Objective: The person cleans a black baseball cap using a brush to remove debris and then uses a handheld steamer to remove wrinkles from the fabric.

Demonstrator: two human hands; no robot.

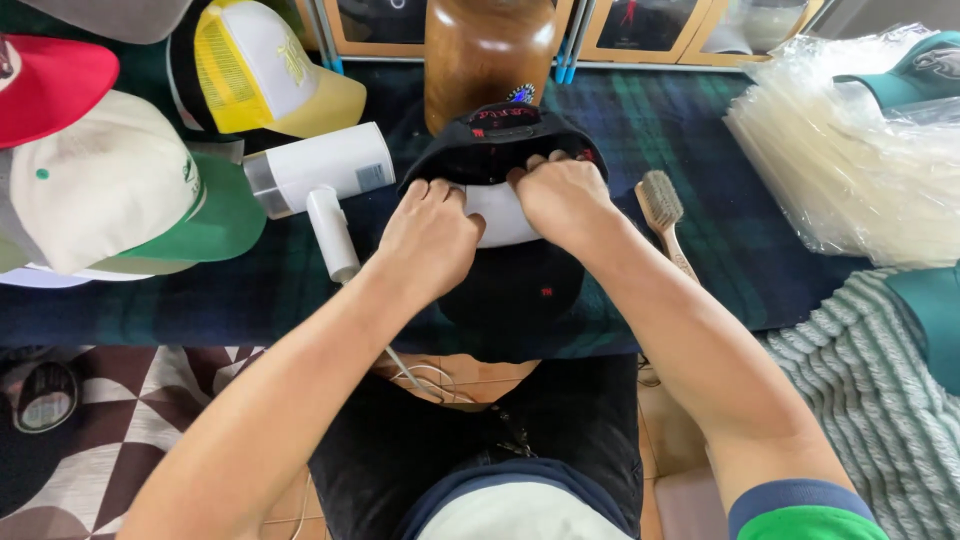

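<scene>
Both hands work a black cap at the near edge of the plaid surface.

The left hand (pixel 432 235) and right hand (pixel 562 198) each pinch the rim of the upturned black baseball cap (pixel 500 150) with red stitched marks, fingers curled and pressed onto its white inner lining (pixel 500 215) (the fingertips are mostly tucked out of sight). The cap sits at the middle of the dark blue-and-green plaid cloth surface (pixel 690 120), close to its near edge. A white handheld steamer (pixel 325 180) lies just left of the cap, a wooden bristle brush (pixel 665 215) just right. A cream cap with green brim (pixel 130 195) rests by the left edge, and a stack of clear plastic bags (pixel 850 150) by the right edge.
</scene>
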